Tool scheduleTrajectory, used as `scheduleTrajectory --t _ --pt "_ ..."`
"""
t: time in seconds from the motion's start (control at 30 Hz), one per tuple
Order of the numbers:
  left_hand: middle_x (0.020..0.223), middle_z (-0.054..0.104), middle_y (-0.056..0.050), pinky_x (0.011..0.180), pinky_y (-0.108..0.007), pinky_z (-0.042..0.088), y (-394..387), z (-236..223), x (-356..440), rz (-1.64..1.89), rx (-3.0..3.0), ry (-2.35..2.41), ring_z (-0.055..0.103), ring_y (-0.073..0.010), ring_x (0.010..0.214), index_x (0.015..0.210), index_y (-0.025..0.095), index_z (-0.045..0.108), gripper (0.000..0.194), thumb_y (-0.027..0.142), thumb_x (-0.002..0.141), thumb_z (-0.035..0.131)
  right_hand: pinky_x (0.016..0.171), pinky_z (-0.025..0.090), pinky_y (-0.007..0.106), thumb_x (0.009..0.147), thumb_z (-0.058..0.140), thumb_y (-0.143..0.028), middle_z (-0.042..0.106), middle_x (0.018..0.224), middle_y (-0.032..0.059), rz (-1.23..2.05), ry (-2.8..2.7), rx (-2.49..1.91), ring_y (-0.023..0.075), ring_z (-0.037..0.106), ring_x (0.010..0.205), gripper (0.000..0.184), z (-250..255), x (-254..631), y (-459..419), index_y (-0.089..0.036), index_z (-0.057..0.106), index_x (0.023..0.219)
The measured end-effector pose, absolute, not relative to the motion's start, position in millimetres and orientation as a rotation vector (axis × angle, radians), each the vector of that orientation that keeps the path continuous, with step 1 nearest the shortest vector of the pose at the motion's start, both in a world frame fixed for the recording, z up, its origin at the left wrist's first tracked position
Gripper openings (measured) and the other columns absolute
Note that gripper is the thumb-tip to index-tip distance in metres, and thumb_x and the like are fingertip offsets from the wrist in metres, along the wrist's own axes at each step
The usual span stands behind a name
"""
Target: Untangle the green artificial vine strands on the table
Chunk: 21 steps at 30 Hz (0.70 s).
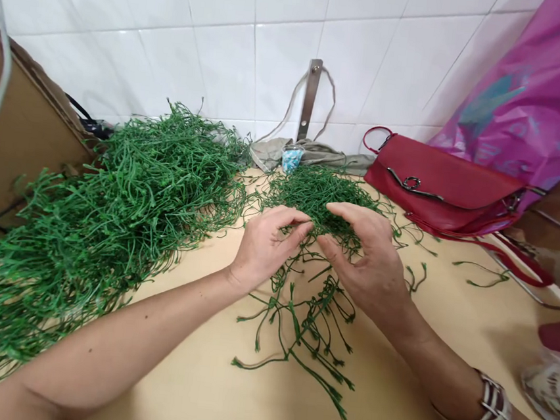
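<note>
My left hand (273, 239) is above the middle of the table, thumb and fingertips pressed together in a pinch. Whatever is between them, if anything, is too small to make out. My right hand (369, 255) faces it, thumb and fingers held apart, with nothing seen in its grip. Just behind both hands lies a small heap of thin green plastic-looking stems (324, 191). In front of and below them, several loose branched green stems (306, 325) with small budded tips are spread on the tabletop (224, 376).
A large pile of green stems (148, 184) covers the left side, against a cardboard box (26, 113). At the back right sit a red handbag (441, 179) and a purple plastic bag (532, 109). A metal bracket (310, 97) is fixed to the tiled wall, above a blue-white small object (292, 160).
</note>
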<state>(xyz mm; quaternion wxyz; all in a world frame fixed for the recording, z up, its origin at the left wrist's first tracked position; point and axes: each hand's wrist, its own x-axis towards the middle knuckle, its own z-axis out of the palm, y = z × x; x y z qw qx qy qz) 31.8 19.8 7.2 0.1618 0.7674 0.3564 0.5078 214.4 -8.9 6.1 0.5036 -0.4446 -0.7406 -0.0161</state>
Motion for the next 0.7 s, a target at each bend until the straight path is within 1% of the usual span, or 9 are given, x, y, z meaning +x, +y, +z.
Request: scheduleTrajectory --t 0.07,0.13,0.2,0.27,0.33,0.43,0.53,0.6,0.7 --pt "0.086 0.076 -0.002 0.075 -0.026 0.052 18.3 6.9 32.1 1.443 2.267 1.015 0.068 -0.0134 0.079 0.090 0.020 0.073 0.011 0.024 0.095 0.064 0.105 0.051 0.048 0.092 0.068 -0.031 0.075 0.116 0.0088 0.013 -1.781 -1.099 0.0270 0.065 0.117 0.025 5.3 211.3 -11.5 -0.025 0.069 0.117" --pt "0.086 0.076 -0.002 0.074 -0.025 0.052 17.4 6.2 32.3 1.420 2.305 1.013 0.068 -0.0131 0.078 0.091 0.020 0.072 0.012 0.025 0.097 0.062 0.096 0.057 0.042 0.091 0.069 -0.030 0.076 0.105 0.0056 0.136 -1.720 -1.154 0.0237 0.070 0.104 0.018 5.4 208.3 -14.4 -0.025 0.070 0.109" --pt "0.087 0.076 -0.003 0.075 -0.027 0.051 17.1 6.1 31.6 1.374 2.356 1.029 0.068 -0.0141 0.080 0.092 0.021 0.071 0.015 0.028 0.098 0.059 0.087 0.059 0.038 0.091 0.069 -0.031 0.076 0.098 0.0037 0.276 -1.650 -1.191 0.0208 0.072 0.091 0.014 6.7 205.7 -17.0 -0.025 0.070 0.104" --pt "0.087 0.075 -0.004 0.076 -0.029 0.050 17.2 6.5 30.5 1.306 2.444 1.068 0.068 -0.0157 0.081 0.092 0.021 0.070 0.018 0.030 0.100 0.057 0.083 0.060 0.036 0.090 0.070 -0.033 0.076 0.094 0.0032 0.379 -1.623 -1.199 0.0200 0.072 0.086 0.012 8.5 203.6 -18.6 -0.025 0.071 0.099" --pt "0.088 0.074 -0.005 0.077 -0.030 0.049 17.4 7.2 29.8 1.228 2.537 1.103 0.066 -0.0170 0.082 0.094 0.020 0.068 0.022 0.032 0.102 0.052 0.080 0.059 0.035 0.089 0.070 -0.033 0.075 0.089 0.0027 0.411 -1.613 -1.210 0.0199 0.071 0.083 0.009 9.5 201.9 -19.0 -0.025 0.071 0.093" --pt "0.091 0.071 -0.006 0.077 -0.030 0.048 17.9 7.8 30.3 1.127 2.612 1.119 0.064 -0.0173 0.083 0.099 0.020 0.065 0.027 0.033 0.106 0.043 0.077 0.057 0.034 0.087 0.068 -0.028 0.074 0.082 0.0013 0.384 -1.591 -1.242 0.0190 0.069 0.077 0.004 8.5 200.9 -18.1 -0.025 0.069 0.087" --pt "0.087 0.068 -0.005 0.076 -0.029 0.046 18.8 9.0 31.0 1.053 2.634 1.131 0.060 -0.0169 0.080 0.097 0.019 0.062 0.032 0.034 0.108 0.036 0.072 0.054 0.032 0.088 0.065 -0.025 0.072 0.080 0.0004 0.332 -1.602 -1.262 0.0186 0.067 0.075 0.003 8.0 203.7 -16.7 -0.025 0.067 0.086" --pt "0.082 0.064 -0.003 0.073 -0.029 0.043 19.3 11.0 31.1 1.003 2.639 1.124 0.057 -0.0165 0.076 0.092 0.020 0.061 0.032 0.033 0.108 0.036 0.073 0.052 0.033 0.090 0.062 -0.024 0.070 0.079 0.0009 0.237 -1.675 -1.267 0.0194 0.065 0.076 0.006 9.6 208.2 -15.2 -0.025 0.066 0.085" --pt "0.076 0.057 0.000 0.069 -0.027 0.040 18.9 15.3 31.8 0.975 2.580 1.085 0.053 -0.0148 0.072 0.084 0.021 0.057 0.030 0.029 0.107 0.039 0.077 0.049 0.036 0.094 0.058 -0.023 0.067 0.078 0.0025 0.009 -1.845 -1.227 0.0213 0.062 0.078 0.015 13.2 216.9 -10.9 -0.025 0.062 0.080"
